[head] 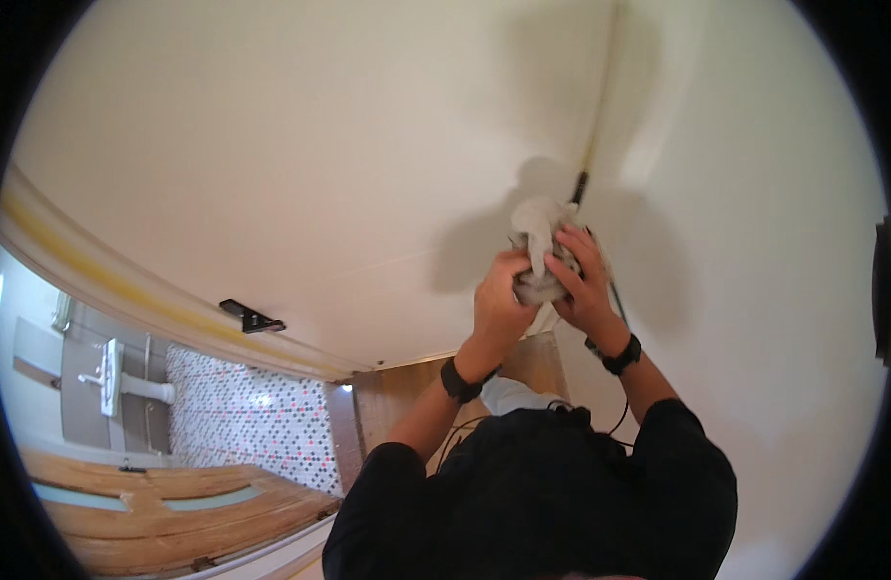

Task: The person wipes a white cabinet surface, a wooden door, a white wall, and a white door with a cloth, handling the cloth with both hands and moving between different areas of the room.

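Note:
A crumpled off-white cloth (540,225), greyish in places, is bunched between my hands in front of a pale panel. My left hand (502,290) grips its lower left side, thumb pressed into the folds. On its right side, the fingers of my right hand (582,279) spread over the cloth. Just above the cloth is a black fitting (579,187) at the foot of a thin yellowish strip (601,101). The cloth and my hands hide whatever lies directly behind them.
A black handle or latch (253,317) projects from the panel at left. Beyond a yellow-marked edge (119,279) are a pedestal sink (112,377), a mosaic tile floor (253,413) and a wooden door (177,511). A dark object (881,290) sits at far right.

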Available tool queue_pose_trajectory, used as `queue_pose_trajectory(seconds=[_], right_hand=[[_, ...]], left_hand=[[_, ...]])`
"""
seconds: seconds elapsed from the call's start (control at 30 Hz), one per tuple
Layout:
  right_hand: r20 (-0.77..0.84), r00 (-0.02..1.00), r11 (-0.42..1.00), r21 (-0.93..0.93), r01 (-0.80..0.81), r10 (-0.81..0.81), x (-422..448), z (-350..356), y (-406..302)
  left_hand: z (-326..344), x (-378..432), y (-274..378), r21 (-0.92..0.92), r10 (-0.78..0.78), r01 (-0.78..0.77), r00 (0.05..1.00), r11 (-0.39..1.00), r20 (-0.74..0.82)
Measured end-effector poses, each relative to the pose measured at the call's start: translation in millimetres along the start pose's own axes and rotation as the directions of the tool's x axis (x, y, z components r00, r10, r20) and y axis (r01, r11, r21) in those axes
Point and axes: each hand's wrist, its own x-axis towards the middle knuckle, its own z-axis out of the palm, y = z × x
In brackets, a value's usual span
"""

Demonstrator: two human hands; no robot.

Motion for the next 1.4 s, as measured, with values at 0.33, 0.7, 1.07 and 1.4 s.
queue_pose_trajectory(seconds=[0.33, 0.7, 1.07, 1.4], right_hand=[[-0.002, 0.978, 0.973, 0.101, 0.208, -0.208, 30.6, 181.6, -2.7], [-0.183, 0.904, 0.917, 0.029, 0.397, -0.386, 153.2, 115.0, -19.6], [-0.447, 0.882, 0.962, -0.271, 0.025, -0.149, 46.1, 72.0, 84.4], [-0.326, 0.941, 0.968, -0.251, 0.009, -0.093, 19.6, 62.5, 92.8]], left_hand=[[-86.9, -15.3, -95.1, 0.358, -0.253, 0.358, 0.917, 0.863, -0.308], [-120.3, 57.5, -45.6, 0.549, 0.176, 0.046, 0.922, 0.835, -0.344], [-7.5, 100.6, -37.1, 0.276, 0.244, -0.350, 0.903, 0.895, 0.353], [9.9, 92.4, -52.5, 0.094, 0.263, -0.325, 0.876, 0.941, 0.404]])
